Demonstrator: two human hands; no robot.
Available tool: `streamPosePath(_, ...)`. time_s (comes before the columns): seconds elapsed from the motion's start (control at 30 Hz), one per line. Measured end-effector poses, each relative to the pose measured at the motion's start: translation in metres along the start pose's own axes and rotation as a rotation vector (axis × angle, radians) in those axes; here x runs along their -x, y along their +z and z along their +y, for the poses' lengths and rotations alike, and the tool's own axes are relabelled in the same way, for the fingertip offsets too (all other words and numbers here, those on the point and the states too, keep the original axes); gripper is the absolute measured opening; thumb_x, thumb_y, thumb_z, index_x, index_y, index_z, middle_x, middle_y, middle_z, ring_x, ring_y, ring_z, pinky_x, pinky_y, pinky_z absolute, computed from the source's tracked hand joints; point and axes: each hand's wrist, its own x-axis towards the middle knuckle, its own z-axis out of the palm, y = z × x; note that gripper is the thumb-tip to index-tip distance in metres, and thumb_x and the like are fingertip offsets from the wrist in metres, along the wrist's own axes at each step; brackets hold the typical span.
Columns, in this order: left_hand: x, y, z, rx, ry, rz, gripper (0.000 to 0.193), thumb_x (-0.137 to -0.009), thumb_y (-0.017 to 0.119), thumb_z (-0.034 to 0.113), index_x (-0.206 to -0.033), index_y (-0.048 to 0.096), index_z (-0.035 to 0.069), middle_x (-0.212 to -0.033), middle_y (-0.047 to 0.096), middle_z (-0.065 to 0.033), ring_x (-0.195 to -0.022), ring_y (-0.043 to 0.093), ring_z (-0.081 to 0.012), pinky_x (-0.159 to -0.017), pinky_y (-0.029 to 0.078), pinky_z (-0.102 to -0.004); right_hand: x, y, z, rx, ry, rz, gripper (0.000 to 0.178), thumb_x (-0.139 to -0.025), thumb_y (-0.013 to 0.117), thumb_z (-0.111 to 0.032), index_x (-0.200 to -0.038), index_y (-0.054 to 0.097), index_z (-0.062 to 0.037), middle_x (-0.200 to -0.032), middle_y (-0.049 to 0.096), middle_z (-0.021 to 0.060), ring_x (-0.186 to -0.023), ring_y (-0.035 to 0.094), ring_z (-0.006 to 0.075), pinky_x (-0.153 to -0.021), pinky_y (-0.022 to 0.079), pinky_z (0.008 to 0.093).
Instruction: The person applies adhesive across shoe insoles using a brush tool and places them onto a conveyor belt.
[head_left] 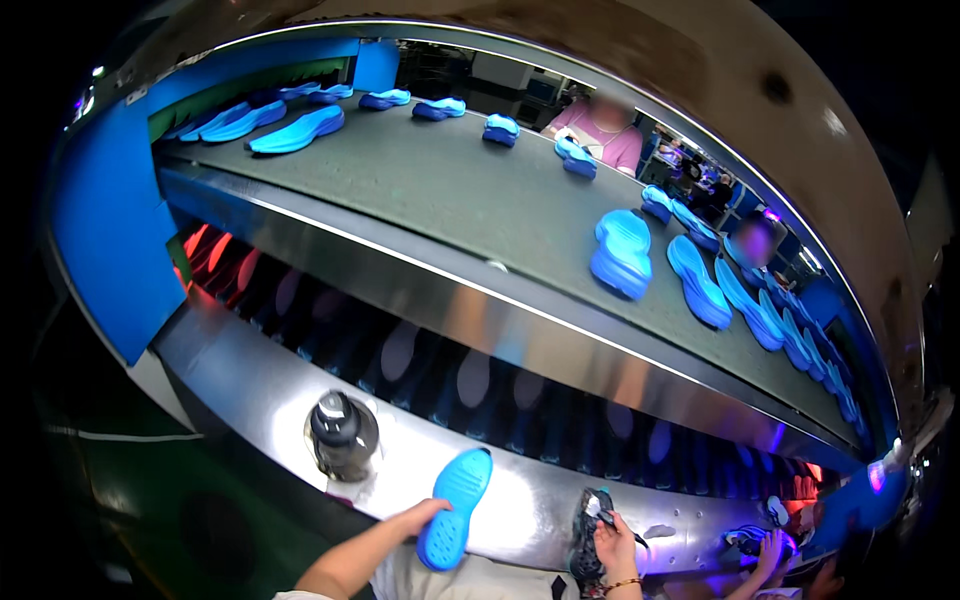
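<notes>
My left hand (425, 515) grips a bright blue shoe sole (462, 500) by its edge. The sole is tilted over my lap, its hole-dotted end toward me and its upper end over the steel ledge. Farther right, my right hand (614, 545) is raised with fingers pinched together beside a dark, lumpy object (588, 530) on the ledge's near edge. Something small, whitish and dark, shows at those fingertips; its kind is unclear. A bracelet circles the right wrist.
A dark-topped container (342, 435) stands on the steel ledge (265, 390). Beyond it, a green conveyor belt (430, 195) carries several blue soles (622, 255). Under this belt runs a dark lower level with more soles, lit red at both ends. A co-worker's hand (770, 550) works at right; a person in pink (610, 140) sits opposite.
</notes>
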Motion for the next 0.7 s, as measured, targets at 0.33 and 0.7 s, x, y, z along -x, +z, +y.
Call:
streamPosePath(0.33, 0.051, 0.06, 0.036, -0.371, 0.139, 0.276, 0.061, -0.087, 0.053, 0.044, -0.119, 0.05, -0.007, -0.113, 0.058, -0.0217, -0.101, 0.059, -0.0317, -0.091, 0.046, -0.0413, -0.01, 0.082, -0.05, 0.208, -0.047, -0.049, 0.014, -0.085, 0.062, -0.011, -0.098, 0.058, -0.0065, -0.086, 0.064, 0.0104, -0.077, 0.065, 0.0253, -0.069, 0.055, 0.0344)
streamPosePath(0.7, 0.004, 0.019, 0.039, -0.162, -0.045, -0.09, 0.057, -0.091, 0.045, 0.045, -0.126, 0.043, -0.001, -0.12, 0.054, -0.0186, -0.109, 0.054, -0.0349, -0.094, 0.043, -0.0489, 0.077, 0.045, -0.016, 0.241, -0.391, 0.042, 0.023, -0.085, 0.066, -0.018, -0.1, 0.063, 0.0001, -0.089, 0.066, 0.0073, -0.078, 0.065, 0.015, -0.072, 0.053, 0.025)
